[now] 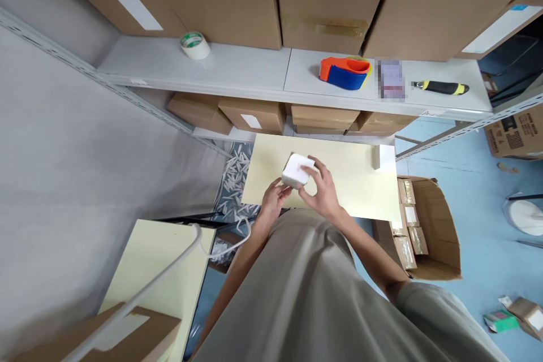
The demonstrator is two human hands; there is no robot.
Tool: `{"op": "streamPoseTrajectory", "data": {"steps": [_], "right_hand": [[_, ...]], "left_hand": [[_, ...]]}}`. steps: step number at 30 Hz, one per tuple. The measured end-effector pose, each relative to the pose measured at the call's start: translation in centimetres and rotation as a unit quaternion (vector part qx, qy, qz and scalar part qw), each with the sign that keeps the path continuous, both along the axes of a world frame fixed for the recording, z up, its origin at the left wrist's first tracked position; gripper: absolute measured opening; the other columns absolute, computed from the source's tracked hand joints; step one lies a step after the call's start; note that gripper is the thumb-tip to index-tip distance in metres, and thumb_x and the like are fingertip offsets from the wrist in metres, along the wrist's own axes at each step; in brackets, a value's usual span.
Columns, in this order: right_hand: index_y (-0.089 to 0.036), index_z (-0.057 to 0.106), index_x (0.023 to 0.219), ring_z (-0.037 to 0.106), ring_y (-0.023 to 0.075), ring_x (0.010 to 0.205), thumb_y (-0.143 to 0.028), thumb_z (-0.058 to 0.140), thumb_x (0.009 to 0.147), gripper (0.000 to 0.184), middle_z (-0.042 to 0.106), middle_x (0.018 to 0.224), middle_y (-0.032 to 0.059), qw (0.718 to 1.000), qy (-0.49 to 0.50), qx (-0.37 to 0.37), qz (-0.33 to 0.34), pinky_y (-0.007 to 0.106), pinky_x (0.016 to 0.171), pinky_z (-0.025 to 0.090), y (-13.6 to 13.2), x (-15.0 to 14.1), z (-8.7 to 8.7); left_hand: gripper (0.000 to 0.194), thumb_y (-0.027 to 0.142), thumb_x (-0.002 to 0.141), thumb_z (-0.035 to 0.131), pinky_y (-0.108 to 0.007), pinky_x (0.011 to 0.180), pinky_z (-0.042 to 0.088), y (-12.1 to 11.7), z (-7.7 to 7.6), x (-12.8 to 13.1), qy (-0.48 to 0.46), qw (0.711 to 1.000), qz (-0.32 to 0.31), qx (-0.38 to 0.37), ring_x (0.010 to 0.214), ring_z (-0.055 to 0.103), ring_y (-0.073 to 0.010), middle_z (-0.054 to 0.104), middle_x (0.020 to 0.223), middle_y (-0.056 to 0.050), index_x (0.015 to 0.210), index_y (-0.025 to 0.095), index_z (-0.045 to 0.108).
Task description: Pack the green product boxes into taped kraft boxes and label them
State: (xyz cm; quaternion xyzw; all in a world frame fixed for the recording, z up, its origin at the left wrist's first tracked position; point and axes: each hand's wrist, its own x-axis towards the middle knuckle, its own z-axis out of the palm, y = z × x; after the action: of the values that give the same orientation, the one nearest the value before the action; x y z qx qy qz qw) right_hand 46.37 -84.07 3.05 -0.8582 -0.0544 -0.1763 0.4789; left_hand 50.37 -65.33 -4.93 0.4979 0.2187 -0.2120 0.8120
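A small white box [297, 169] with rounded corners is held over the pale yellow tabletop [352, 181], tilted so its white top faces up. My right hand [321, 189] grips it from the right, with fingers across the top and far edge and the thumb at the near side. My left hand [275, 199] holds its lower left side, fingers curled at the near edge and partly hidden beneath it. Another white box [385, 157] stands at the tabletop's right end.
Ahead, a grey shelf [250, 65] carries cartons, a tape roll [195, 45], an orange and blue tape dispenser [345, 72] and a black and yellow cutter [443, 87]. An open carton [441, 226] with small brown boxes stands at right. A white curved tube [161, 277] crosses the lower left.
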Motion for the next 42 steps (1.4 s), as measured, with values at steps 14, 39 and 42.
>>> {"op": "streamPoseTrajectory", "data": {"steps": [14, 39, 42], "right_hand": [[-0.022, 0.068, 0.101, 0.072, 0.0206, 0.077, -0.078, 0.061, 0.1, 0.056, 0.074, 0.086, 0.0041, 0.896, 0.278, 0.34, -0.067, 0.032, 0.074, 0.066, -4.6, 8.4, -6.3], [-0.026, 0.058, 0.101, 0.074, 0.0271, 0.086, -0.04, 0.054, 0.081, 0.025, 0.071, 0.083, 0.0018, 0.694, 0.347, 0.626, -0.082, 0.04, 0.078, 0.066, -4.1, 6.8, -7.9], [-0.026, 0.06, 0.101, 0.075, 0.0317, 0.1, -0.045, 0.056, 0.079, 0.03, 0.077, 0.093, 0.0039, 0.73, 0.306, 0.609, -0.044, 0.045, 0.087, 0.066, -4.4, 8.2, -7.6]], "left_hand": [[0.04, 0.04, 0.069, 0.1, -0.026, 0.071, 0.051, 0.4, 6.5, 0.2, -0.239, 0.944, -0.023, 0.224, 0.087, 0.066, -0.0182, 0.071, 0.093, -0.002, 0.099, 0.023, 0.08], [0.07, 0.065, 0.07, 0.099, -0.037, 0.091, 0.06, -1.9, 4.3, 0.1, -0.004, 0.995, -0.096, 0.003, 0.111, 0.075, -0.0271, 0.079, 0.126, -0.009, 0.122, 0.027, 0.072], [0.065, 0.057, 0.069, 0.102, -0.04, 0.093, 0.062, -1.6, 3.9, -1.1, 0.024, 0.99, -0.136, -0.022, 0.108, 0.076, -0.0267, 0.079, 0.123, -0.012, 0.116, 0.022, 0.073]]}}
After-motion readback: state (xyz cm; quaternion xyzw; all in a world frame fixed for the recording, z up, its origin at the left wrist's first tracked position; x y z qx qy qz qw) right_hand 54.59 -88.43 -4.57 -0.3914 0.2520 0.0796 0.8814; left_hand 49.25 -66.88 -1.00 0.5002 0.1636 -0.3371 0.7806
